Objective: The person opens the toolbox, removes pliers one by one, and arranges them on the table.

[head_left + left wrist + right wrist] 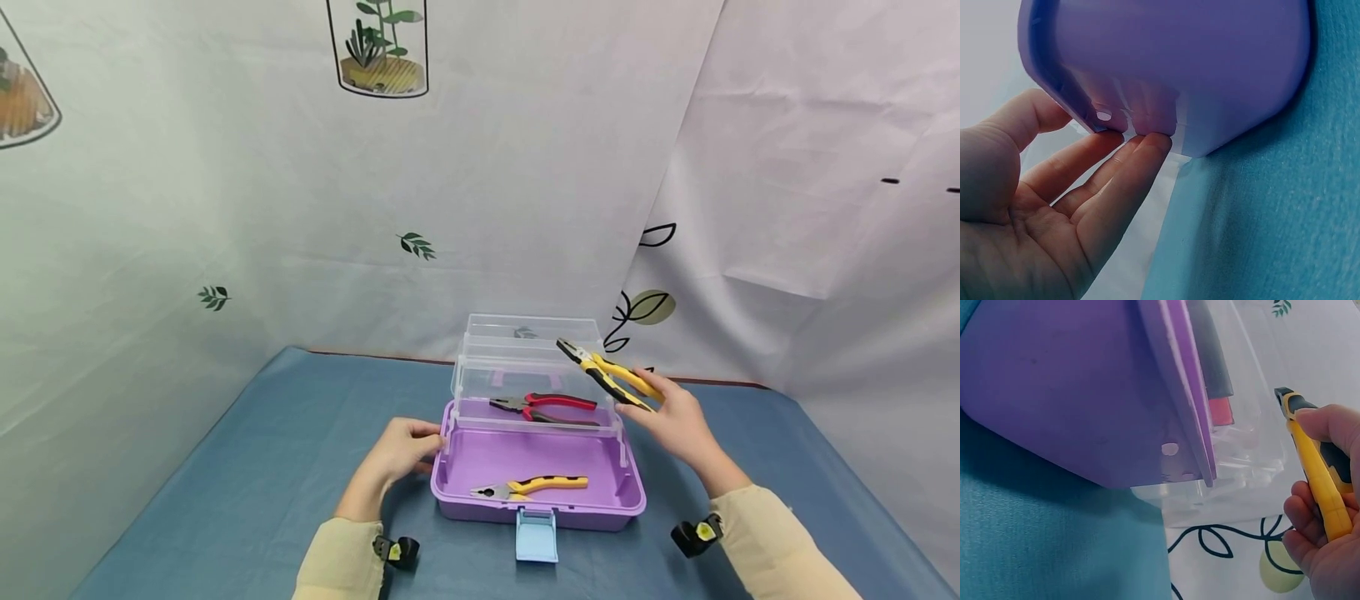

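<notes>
A purple toolbox (630,504) stands on the table with its clear lid raised and a clear tray (465,421) swung up over its rear. My left hand (401,454) holds the box's left side, thumb at the rim and fingertips against the outer wall (1147,119). Above the right rear corner, my right hand (675,417) grips yellow-and-black combination pliers (600,367) by the handles, their head pointing up and left. Another yellow-and-black pair of pliers (551,482) lies on the box floor. Red-and-black pliers (558,402) rest in the tray.
A light-blue latch (536,537) hangs down at the front of the box. Blue cloth (300,467) covers the table. Behind it and along both sides hangs a pale curtain (525,183) with printed plants.
</notes>
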Tool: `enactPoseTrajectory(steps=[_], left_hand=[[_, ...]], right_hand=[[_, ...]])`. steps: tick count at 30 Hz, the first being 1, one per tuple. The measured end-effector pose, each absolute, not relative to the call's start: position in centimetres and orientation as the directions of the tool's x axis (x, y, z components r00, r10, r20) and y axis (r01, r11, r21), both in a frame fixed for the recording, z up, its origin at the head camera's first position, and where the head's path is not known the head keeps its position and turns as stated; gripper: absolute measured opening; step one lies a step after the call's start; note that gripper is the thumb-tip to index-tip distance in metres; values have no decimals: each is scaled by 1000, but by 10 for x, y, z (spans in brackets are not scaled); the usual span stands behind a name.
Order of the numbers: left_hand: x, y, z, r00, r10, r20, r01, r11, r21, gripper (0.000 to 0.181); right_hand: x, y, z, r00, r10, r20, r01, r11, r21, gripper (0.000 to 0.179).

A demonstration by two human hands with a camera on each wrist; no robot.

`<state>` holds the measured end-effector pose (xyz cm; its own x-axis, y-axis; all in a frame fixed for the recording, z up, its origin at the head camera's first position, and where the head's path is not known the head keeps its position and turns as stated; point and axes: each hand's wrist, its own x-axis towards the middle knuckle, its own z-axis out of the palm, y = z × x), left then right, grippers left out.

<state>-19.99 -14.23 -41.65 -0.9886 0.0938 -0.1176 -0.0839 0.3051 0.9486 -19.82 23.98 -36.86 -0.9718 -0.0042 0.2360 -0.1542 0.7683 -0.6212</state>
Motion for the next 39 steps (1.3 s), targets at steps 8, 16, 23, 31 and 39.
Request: enactPoseTrajectory(steps=[8,16,23,31,39], left_hand=[[-198,-142,-417,-989,90,-119,-85,312,946,28],[-198,-142,-417,-989,85,-118,-85,323,943,28],[-198,-141,-416,-990,85,-116,-83,323,943,27],[-199,-141,-416,-990,88,-112,-78,321,944,28],[-199,-141,-416,-989,93,-113,-79,313,947,28]], right_hand=[[-192,243,-370,-973,32,229,-124,764,-634,75],[-186,244,-371,-976,63,208,-92,749,-656,77],[-183,247,-373,-975,82,209,-76,755,-652,77],[-179,249,-373,-972,111,208,-52,761,-647,80],[-175,253,-378,-967,142,212,-34,751,-659,80]])
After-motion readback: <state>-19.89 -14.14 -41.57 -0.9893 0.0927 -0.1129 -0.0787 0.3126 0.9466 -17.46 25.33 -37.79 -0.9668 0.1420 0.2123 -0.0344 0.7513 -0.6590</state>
